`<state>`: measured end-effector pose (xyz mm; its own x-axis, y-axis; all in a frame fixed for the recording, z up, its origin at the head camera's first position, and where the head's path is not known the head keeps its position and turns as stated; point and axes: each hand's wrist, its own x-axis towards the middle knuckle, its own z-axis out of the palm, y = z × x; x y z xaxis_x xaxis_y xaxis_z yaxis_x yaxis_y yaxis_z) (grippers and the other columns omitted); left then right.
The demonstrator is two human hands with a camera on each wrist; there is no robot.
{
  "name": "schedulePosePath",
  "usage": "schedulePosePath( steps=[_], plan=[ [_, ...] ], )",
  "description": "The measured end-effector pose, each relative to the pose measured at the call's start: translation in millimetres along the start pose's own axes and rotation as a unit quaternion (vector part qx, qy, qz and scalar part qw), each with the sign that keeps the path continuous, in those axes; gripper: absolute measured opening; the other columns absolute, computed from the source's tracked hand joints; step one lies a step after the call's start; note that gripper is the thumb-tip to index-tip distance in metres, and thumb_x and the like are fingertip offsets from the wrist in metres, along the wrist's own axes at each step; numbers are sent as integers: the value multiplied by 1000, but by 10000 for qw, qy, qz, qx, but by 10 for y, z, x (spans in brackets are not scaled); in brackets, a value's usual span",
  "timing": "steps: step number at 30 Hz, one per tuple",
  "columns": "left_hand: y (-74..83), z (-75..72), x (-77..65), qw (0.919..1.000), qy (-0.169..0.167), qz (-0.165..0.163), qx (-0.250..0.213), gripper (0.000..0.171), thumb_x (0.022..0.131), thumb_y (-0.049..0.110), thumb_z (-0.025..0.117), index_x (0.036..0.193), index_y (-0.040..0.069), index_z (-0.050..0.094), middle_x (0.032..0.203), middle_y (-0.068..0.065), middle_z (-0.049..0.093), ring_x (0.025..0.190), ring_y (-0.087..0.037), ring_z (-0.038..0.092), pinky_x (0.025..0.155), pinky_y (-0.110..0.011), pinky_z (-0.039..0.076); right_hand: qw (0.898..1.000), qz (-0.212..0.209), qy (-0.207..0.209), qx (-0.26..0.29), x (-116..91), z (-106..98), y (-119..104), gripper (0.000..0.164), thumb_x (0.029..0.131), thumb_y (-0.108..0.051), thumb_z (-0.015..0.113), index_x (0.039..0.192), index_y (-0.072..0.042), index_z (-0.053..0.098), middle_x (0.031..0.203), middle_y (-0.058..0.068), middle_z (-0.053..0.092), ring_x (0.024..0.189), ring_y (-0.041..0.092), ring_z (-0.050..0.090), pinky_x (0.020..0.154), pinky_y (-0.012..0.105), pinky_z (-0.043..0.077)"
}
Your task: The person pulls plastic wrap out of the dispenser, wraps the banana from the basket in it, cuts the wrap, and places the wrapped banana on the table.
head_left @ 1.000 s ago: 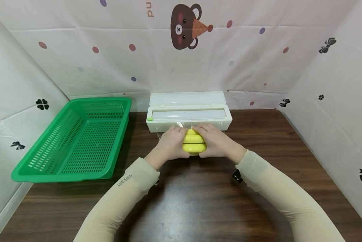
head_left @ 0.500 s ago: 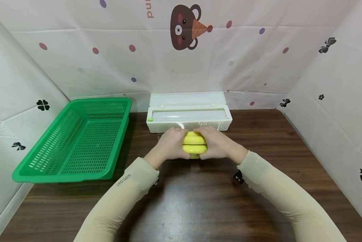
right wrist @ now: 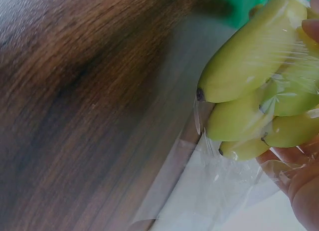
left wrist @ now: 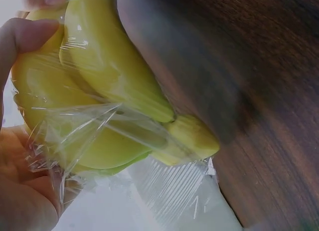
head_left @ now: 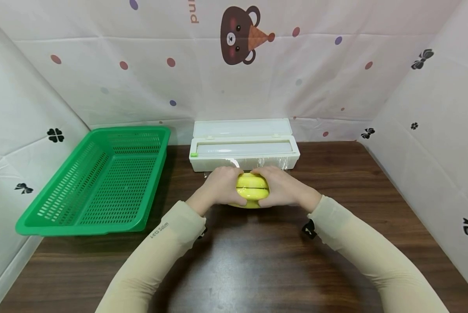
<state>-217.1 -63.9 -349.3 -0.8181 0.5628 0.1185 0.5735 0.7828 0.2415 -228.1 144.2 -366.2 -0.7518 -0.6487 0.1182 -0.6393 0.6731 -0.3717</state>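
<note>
A bunch of yellow bananas (head_left: 252, 192) is gripped between my two hands at the front of a white cling film dispenser (head_left: 212, 163). My left hand (head_left: 220, 188) holds its left side, my right hand (head_left: 279, 187) its right, with the thumbs toward me. In the left wrist view, crinkled clear cling film (left wrist: 94, 136) covers the bananas (left wrist: 109, 56). From the right wrist, film (right wrist: 214, 176) stretches between the bananas (right wrist: 249, 61) and the white box. The head view shows the dispenser's lid raised and film over its front. Most fingertips are hidden behind the bunch there.
A green perforated basket (head_left: 140, 226) stands on the left of the dark wooden table (head_left: 241, 265). Behind the dispenser hangs a white patterned sheet (head_left: 132, 95). More patterned sheeting (head_left: 421, 117) borders the table on the right.
Both hands have shifted slightly toward me with the bananas. The bunch has turned between them, so more of its near underside shows. The basket and dispenser have stayed put.
</note>
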Motion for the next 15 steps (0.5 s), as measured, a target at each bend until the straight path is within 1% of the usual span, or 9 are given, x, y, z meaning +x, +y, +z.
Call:
schedulePosePath(
  steps=[6, 11, 15],
  plan=[
    [16, -17, 3, 9996, -170, -189, -124, 39, 55, 41, 75, 80, 15, 59, 68, 4, 56, 58, -13, 50, 51, -24, 40, 9995, 95, -184, 221, 0, -8, -12, 70, 58, -29, 74, 123, -13, 55, 103, -5, 58, 92, 14, 51, 76, 29, 44],
    [26, -29, 3, 9991, -264, -268, -202, 36, 55, 41, 75, 76, 16, 59, 66, 4, 56, 56, -12, 51, 48, -24, 40, 9988, -37, -274, 394, 10, -11, -18, 63, 58, -27, 73, 118, -16, 57, 94, -9, 59, 81, 11, 52, 69, 27, 45],
    [33, -43, 0, 9980, -437, -321, -316, 36, 55, 41, 74, 77, 16, 59, 67, 4, 57, 56, -12, 51, 48, -24, 41, 9983, -46, -383, 437, 4, -10, -22, 61, 59, -28, 72, 117, -17, 58, 91, -10, 59, 76, 9, 52, 65, 25, 45]
  ],
)
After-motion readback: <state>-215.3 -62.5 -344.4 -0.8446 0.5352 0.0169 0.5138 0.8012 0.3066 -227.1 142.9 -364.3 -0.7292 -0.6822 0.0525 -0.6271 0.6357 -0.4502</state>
